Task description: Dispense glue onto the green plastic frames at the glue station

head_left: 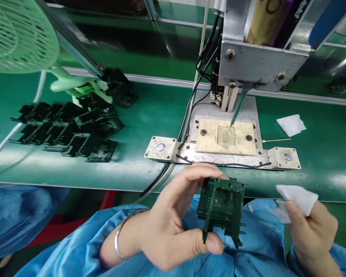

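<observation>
Blue smock (248,246), left fingers (196,171) pinching green frame (219,184), right (291,206) pinching white wipe (301,198), jig (213,138) beyond

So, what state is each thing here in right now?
left hand, gripping the green plastic frame
green plastic frame, held up in the air
right hand, pinching the white wipe
white wipe, crumpled
nozzle, tilted, tip over the beige plate
black frames, lying in rows
</observation>
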{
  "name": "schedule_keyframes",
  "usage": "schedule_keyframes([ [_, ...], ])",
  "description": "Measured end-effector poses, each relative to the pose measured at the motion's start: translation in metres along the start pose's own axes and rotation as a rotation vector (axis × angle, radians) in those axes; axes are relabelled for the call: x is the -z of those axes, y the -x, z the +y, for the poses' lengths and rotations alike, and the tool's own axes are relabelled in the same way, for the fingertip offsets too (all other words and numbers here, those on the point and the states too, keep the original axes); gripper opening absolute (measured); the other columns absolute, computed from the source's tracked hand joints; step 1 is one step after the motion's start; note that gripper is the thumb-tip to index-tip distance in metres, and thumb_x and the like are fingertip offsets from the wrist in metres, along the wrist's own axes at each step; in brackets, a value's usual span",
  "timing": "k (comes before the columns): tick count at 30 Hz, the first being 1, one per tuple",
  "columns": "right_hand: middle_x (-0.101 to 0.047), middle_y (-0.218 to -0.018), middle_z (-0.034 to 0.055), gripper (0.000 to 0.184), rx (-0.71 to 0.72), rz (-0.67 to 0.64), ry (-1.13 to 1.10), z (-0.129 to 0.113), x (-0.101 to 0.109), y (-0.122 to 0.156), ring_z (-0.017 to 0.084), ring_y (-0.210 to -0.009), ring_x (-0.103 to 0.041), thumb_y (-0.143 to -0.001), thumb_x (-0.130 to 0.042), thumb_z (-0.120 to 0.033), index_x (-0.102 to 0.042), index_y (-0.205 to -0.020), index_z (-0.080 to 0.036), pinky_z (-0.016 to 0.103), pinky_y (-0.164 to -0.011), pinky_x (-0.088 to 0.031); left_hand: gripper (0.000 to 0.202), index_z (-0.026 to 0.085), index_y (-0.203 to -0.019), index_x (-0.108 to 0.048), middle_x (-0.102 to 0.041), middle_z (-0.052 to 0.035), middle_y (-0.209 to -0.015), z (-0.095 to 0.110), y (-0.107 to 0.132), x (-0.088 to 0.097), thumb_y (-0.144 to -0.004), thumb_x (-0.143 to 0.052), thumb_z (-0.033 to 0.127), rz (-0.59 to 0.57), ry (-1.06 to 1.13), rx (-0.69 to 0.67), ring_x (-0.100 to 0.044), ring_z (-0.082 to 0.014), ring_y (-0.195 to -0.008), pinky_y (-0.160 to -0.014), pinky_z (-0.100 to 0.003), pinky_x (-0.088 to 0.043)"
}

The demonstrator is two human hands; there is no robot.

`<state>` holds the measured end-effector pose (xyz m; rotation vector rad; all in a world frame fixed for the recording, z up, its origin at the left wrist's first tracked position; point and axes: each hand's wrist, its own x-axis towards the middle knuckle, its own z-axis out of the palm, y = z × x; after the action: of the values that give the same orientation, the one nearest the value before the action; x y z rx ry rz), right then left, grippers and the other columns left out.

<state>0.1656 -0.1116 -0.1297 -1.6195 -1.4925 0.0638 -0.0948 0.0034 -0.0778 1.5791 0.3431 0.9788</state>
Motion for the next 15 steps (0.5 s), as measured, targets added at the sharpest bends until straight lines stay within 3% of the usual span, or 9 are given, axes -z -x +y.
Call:
schedule_keyframes([
  [3,-0.061,-0.071,0.0042,0.006,0.342,-0.144,-0.006,-0.027,-0.005,-0.011,0.017,-0.058,-0.059,-0.093,-0.059,-0.025,-0.059,-0.091,-0.019,0.028,-0.052,-0.046,0.057,0.018,-0.131,-0.046,-0.051,-0.0120,-0.115,-0.004,0.002,-0.005,-0.086,-0.080,0.027,0.055,-0.084,-0.088,-0.054,-0.0261,-0.109,-0.100,-0.033,-0.050],
  [6,-0.048,-0.057,-0.0007,0.017,0.327,-0.355,-0.145,-0.058,-0.012,-0.019,0.013,-0.047,-0.046,-0.093,-0.056,-0.025,-0.049,-0.079,-0.020,0.027,-0.046,-0.038,0.060,0.018,-0.131,-0.045,-0.052,-0.0109,-0.113,-0.005,0.002,-0.011,-0.085,-0.081,0.027,0.067,-0.129,-0.157,-0.054,-0.0255,-0.107,-0.100,-0.035,-0.051],
  [8,-0.041,-0.054,-0.0011,0.025,0.285,-0.304,-0.182,-0.069,-0.019,-0.016,0.012,-0.046,-0.039,-0.095,-0.050,-0.023,-0.044,-0.071,-0.020,0.028,-0.047,-0.033,0.060,0.019,-0.130,-0.045,-0.053,-0.0098,-0.110,-0.005,0.002,-0.015,-0.084,-0.082,0.027,0.078,-0.135,-0.183,-0.055,-0.0249,-0.105,-0.100,-0.036,-0.051],
  [11,-0.045,-0.059,0.0010,0.024,0.404,-0.195,-0.119,-0.073,-0.030,-0.009,0.015,-0.052,-0.042,-0.094,-0.043,-0.017,-0.044,-0.070,-0.019,0.030,-0.053,-0.029,0.058,0.020,-0.128,-0.047,-0.054,-0.0068,-0.107,-0.007,0.001,-0.020,-0.083,-0.083,0.028,0.131,-0.119,-0.194,-0.056,-0.0230,-0.102,-0.098,-0.034,-0.051],
  [15,-0.050,-0.068,0.0026,0.012,0.527,-0.338,0.021,-0.072,-0.036,-0.009,0.016,-0.058,-0.046,-0.090,-0.049,-0.014,-0.051,-0.079,-0.018,0.031,-0.056,-0.029,0.056,0.018,-0.126,-0.048,-0.054,-0.0075,-0.106,-0.012,0.000,-0.023,-0.083,-0.083,0.023,0.162,-0.166,-0.242,-0.056,-0.0237,-0.103,-0.096,-0.036,-0.051],
])
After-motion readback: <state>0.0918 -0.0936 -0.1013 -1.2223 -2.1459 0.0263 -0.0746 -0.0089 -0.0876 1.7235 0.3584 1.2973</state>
